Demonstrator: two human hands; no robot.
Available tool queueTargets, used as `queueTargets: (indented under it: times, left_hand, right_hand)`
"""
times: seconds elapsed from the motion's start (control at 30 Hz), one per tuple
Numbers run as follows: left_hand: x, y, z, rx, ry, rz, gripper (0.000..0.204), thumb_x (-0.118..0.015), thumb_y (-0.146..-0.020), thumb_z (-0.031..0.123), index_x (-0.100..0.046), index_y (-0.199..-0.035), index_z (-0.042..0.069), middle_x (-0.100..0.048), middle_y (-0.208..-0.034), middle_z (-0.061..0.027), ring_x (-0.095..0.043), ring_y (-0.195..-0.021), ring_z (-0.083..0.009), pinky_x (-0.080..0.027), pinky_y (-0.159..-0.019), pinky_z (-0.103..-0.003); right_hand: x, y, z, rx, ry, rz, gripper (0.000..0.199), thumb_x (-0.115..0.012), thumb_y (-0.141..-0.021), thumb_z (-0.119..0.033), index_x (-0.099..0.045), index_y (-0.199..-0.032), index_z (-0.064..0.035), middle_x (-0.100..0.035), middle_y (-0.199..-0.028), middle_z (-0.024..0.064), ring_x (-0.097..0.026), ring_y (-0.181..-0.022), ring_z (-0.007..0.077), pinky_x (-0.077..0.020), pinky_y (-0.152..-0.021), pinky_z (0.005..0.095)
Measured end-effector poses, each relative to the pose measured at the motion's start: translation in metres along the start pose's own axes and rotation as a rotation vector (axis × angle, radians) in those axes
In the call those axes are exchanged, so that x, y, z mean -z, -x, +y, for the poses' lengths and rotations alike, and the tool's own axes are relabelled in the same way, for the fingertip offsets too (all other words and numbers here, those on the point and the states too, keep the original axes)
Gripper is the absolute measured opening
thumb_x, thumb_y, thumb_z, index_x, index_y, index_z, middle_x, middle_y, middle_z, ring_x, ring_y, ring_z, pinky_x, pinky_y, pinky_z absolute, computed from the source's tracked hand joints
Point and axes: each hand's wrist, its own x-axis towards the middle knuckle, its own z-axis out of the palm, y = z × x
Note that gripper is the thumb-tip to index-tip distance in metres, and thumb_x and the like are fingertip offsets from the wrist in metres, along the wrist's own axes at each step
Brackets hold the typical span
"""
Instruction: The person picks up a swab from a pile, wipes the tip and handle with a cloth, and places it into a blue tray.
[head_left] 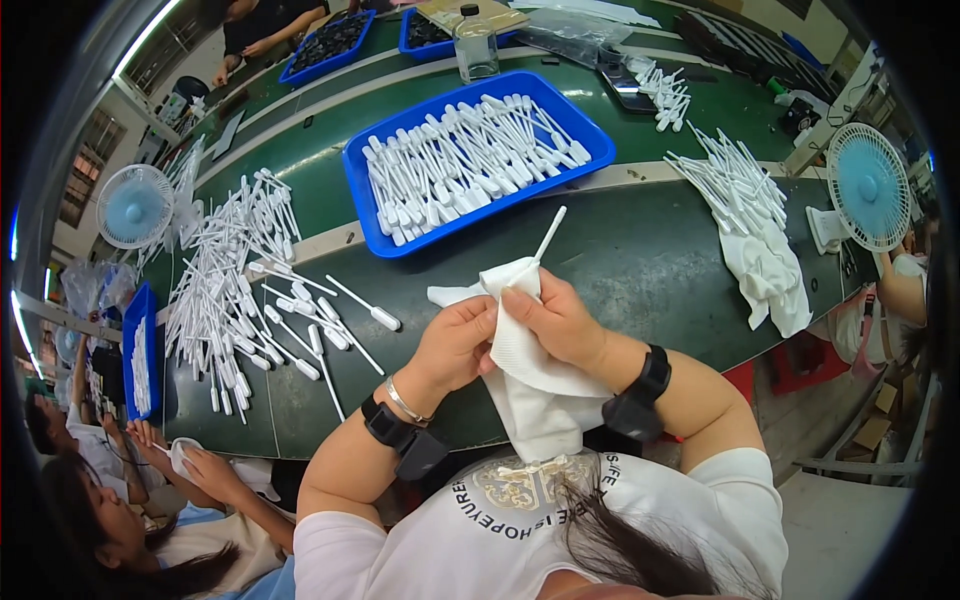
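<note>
A white ribbed cloth (535,385) hangs between my hands over the near table edge. My right hand (565,320) is closed on it, the thumb pressing the cloth around a white plastic stick (550,232) whose tip pokes out above. My left hand (450,340) is closed too, its fingers pinching at the cloth's left side; the stick's lower part is hidden there. Ahead of my hands, a blue tray (495,208) holds many similar white sticks with thick rounded ends. On the left lies a large loose pile of such sticks (225,290), several of them scattered near my left forearm.
Another bunch of white sticks (735,185) and a crumpled white cloth (765,280) lie at the right, near a small fan (868,187). A second fan (135,207) stands at left. Beyond the tray is a glass bottle (475,45). Co-workers sit at the left and far side.
</note>
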Motion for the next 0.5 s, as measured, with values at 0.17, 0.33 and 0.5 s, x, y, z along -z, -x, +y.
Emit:
queueTargets:
  times: [0.17, 0.33, 0.5]
  left_hand:
    - [0.000, 0.004, 0.005, 0.000, -0.105, 0.000, 0.025, -0.046, -0.091, 0.025, -0.054, -0.091, 0.002, -0.055, -0.066, -0.0030, -0.039, -0.042, -0.0067, -0.032, -0.040, -0.018]
    - [0.001, 0.002, 0.011, 0.112, -0.165, -0.043, 0.024, -0.046, -0.090, 0.025, -0.054, -0.091, 0.002, -0.055, -0.066, -0.0024, -0.038, -0.042, -0.0069, -0.030, -0.040, -0.017]
    - [0.006, 0.000, 0.007, -0.004, -0.130, 0.044, 0.025, -0.047, -0.090, 0.026, -0.054, -0.091, 0.002, -0.055, -0.068, -0.0039, -0.041, -0.044, -0.0082, -0.033, -0.040, -0.019]
  right_hand:
    - [0.024, -0.014, -0.009, -0.072, -0.240, 0.127, 0.021, -0.047, -0.090, -0.020, -0.051, -0.102, -0.0035, -0.059, -0.088, 0.0047, -0.057, -0.075, 0.0123, -0.0472, -0.066, 0.0236]
    - [0.041, -0.021, -0.015, -0.014, -0.367, 0.305, 0.021, -0.046, -0.090, -0.020, -0.051, -0.103, -0.0036, -0.058, -0.088, 0.0054, -0.057, -0.074, 0.0131, -0.0475, -0.067, 0.0252]
    - [0.042, -0.027, -0.019, -0.032, -0.578, 0.334, 0.023, -0.046, -0.090, -0.021, -0.050, -0.104, -0.0035, -0.059, -0.090, 0.0073, -0.058, -0.076, 0.0146, -0.0478, -0.069, 0.0270]
